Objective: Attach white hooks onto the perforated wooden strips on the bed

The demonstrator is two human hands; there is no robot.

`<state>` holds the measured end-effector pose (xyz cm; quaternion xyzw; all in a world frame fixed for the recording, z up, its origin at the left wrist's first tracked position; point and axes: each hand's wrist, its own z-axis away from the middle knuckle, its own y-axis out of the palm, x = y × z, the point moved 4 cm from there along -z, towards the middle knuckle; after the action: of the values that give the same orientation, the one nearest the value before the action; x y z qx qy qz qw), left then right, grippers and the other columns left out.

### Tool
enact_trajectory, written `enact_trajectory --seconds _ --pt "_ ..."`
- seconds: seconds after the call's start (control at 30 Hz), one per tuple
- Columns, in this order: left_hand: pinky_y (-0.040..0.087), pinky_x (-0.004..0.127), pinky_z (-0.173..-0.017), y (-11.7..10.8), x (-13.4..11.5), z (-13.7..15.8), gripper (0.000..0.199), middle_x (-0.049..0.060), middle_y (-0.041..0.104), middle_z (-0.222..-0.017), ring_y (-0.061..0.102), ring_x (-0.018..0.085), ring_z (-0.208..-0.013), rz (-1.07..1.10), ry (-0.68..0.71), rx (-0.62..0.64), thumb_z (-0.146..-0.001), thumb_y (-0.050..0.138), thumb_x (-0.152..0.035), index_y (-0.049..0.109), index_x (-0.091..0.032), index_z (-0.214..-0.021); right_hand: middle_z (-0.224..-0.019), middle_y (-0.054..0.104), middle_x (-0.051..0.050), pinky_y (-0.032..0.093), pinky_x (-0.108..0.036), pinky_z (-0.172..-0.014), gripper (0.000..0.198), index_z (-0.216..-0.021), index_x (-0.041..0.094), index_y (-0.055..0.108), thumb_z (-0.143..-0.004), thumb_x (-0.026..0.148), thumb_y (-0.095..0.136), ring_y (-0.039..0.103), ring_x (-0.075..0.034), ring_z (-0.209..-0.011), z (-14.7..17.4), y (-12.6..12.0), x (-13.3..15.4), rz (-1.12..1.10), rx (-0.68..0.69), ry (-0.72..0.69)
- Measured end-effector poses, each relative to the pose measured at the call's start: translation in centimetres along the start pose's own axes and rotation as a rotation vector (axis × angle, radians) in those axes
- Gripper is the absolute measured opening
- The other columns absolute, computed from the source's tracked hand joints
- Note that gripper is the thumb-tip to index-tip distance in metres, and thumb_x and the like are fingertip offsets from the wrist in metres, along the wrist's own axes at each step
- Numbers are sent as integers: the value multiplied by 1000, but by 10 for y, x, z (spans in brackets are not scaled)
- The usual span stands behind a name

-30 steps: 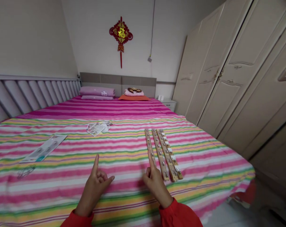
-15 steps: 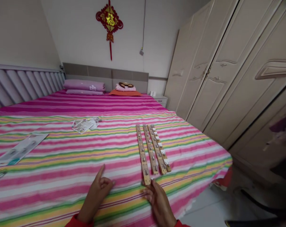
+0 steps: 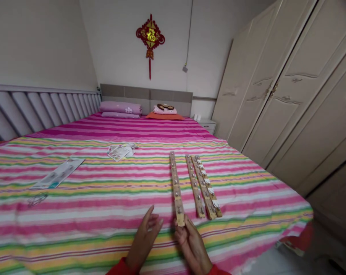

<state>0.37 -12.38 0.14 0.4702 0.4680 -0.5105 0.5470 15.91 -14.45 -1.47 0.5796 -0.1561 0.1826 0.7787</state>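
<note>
My right hand (image 3: 192, 244) pinches the near end of a long, narrow, wood-coloured strip (image 3: 177, 187) that carries a row of small metal fittings. My left hand (image 3: 146, 233) is to its left, fingers loosely spread and holding nothing, apart from the strip. To the right of the held strip lie similar strips: one with metal fittings (image 3: 195, 185) by itself, then another (image 3: 204, 187) close against a strip with white round pieces (image 3: 209, 187). The exact kind of the fittings is too small to make out.
A striped sheet (image 3: 104, 225) covers the bed. On the left lie a clear flat packet (image 3: 60, 173) and a thin wire-like bundle (image 3: 37, 199). Farther back is a pile of small clear packets (image 3: 122, 151). Folded bedding (image 3: 120, 107) rests at the headboard; wardrobes (image 3: 276, 88) stand right.
The held strip has shifted left, widening the gap to its neighbour. My left hand has come nearer to it, with its fingers less pointed. The view has turned left.
</note>
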Motion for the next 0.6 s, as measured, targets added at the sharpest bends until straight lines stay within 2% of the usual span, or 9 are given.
enact_trajectory --seconds 0.13,0.23,0.4,0.6 --pt "47 35 -91 19 -10 -7 108 19 45 -134 50 27 -119 60 95 7 -58 77 -42 20 -19 -145 -78 68 -1 47 -22 -60 28 -87 19 68 -65 31 80 60 -13 -67 -1 31 -25 78 147 -2" --pt "45 34 -94 19 -23 -15 115 17 40 -140 46 27 -124 93 153 -1 -58 78 -37 8 -21 -147 -81 68 -4 46 -25 -60 25 -91 20 68 -75 38 71 61 -16 -71 0 55 -45 168 264 35" --pt "42 32 -97 -13 -35 -36 91 14 47 -135 48 25 -122 98 185 -182 -70 70 -39 22 -21 -145 -69 62 0 40 -21 -52 21 -87 20 66 -75 35 72 52 -11 -57 0 80 -70 192 339 132" --pt "46 27 -86 -56 -40 -65 78 13 54 -130 55 23 -114 141 185 -344 -75 64 -46 31 -22 -141 -61 55 1 33 -18 -45 29 -88 17 65 -72 41 73 46 -9 -50 -8 95 -96 238 370 213"
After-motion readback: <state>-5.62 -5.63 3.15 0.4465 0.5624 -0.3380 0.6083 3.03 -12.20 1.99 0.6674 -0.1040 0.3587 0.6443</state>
